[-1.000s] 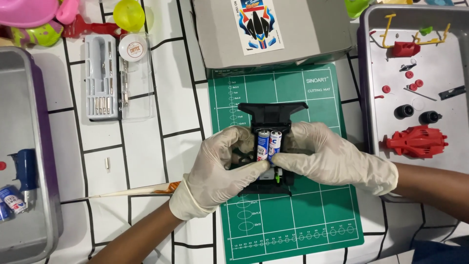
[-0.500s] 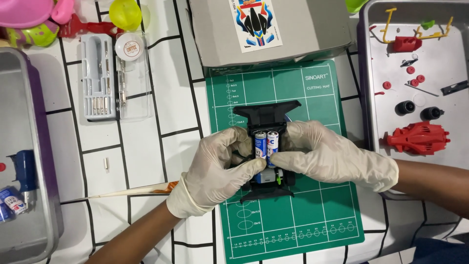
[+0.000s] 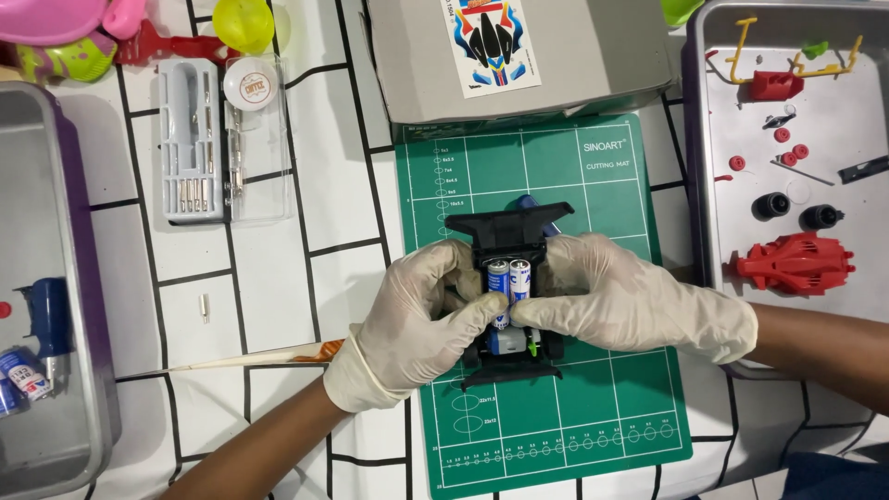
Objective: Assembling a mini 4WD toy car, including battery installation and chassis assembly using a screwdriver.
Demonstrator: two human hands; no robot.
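A black toy car chassis (image 3: pixel 507 230) lies on a green cutting mat (image 3: pixel 602 398) in the middle of the view. Two blue-and-white batteries (image 3: pixel 508 278) sit side by side in its middle bay. My left hand (image 3: pixel 417 319), in a white glove, grips the chassis from the left, thumb pressing at the batteries' lower end. My right hand (image 3: pixel 630 296), also gloved, holds it from the right with thumb and fingertips on the batteries. The rear of the chassis (image 3: pixel 509 375) pokes out below my hands.
A grey box (image 3: pixel 519 56) stands behind the mat. At right, a metal tray (image 3: pixel 833 130) holds a red car body (image 3: pixel 795 263), two black wheels and small red parts. At left lie a clear tool case (image 3: pixel 208 139), a second tray (image 3: pixel 51 306) and a thin stick (image 3: pixel 241 359).
Both hands and the chassis stay in place on the mat. My thumbs have shifted slightly over the batteries. The view has moved a little.
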